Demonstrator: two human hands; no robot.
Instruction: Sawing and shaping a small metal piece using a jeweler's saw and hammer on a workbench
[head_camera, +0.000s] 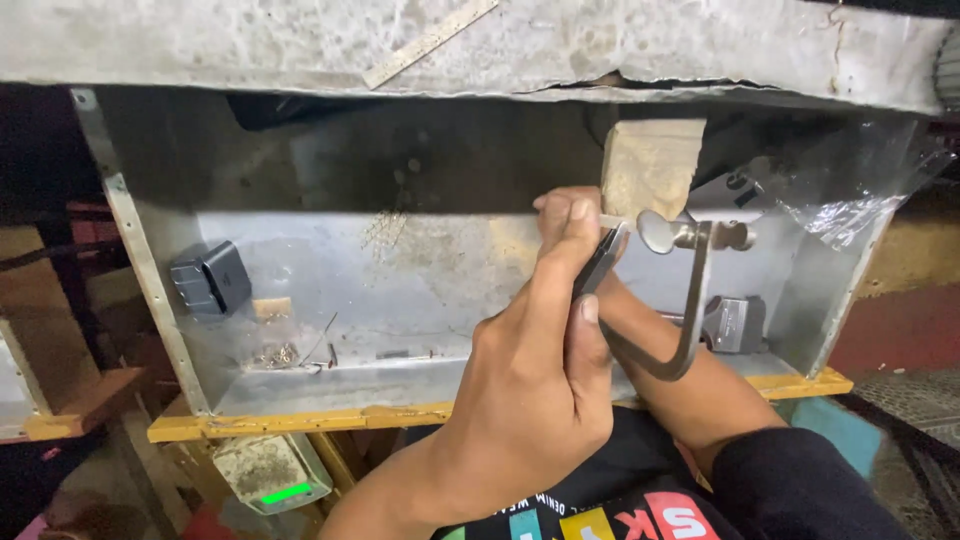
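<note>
From the head camera, the left hand (535, 375) is curled tight around the handles of a pair of dark metal pliers (598, 262), thumb along the top and fingers pressed together, the tool's nose pointing up at the edge of a grey sheet-metal tray (420, 280) that stands on edge like an open box. The right hand (570, 205) comes up behind the left; only its fingertips show above the left thumb, pressed to the tray's edge beside a pale wooden block (652, 165), and I cannot tell what, if anything, they pinch. A bent steel clamp with a round screw head (685, 290) hangs just beside the pliers, its curve below the left knuckles.

Inside the tray, a small dark grey box (210, 280) sits at the left wall and a similar grey box (735, 322) near the right. Crumpled clear plastic film (850, 200) covers the right corner. Below the yellow-painted wooden ledge (300, 420), a dusty pale device with a green light strip (272, 470) sits.
</note>
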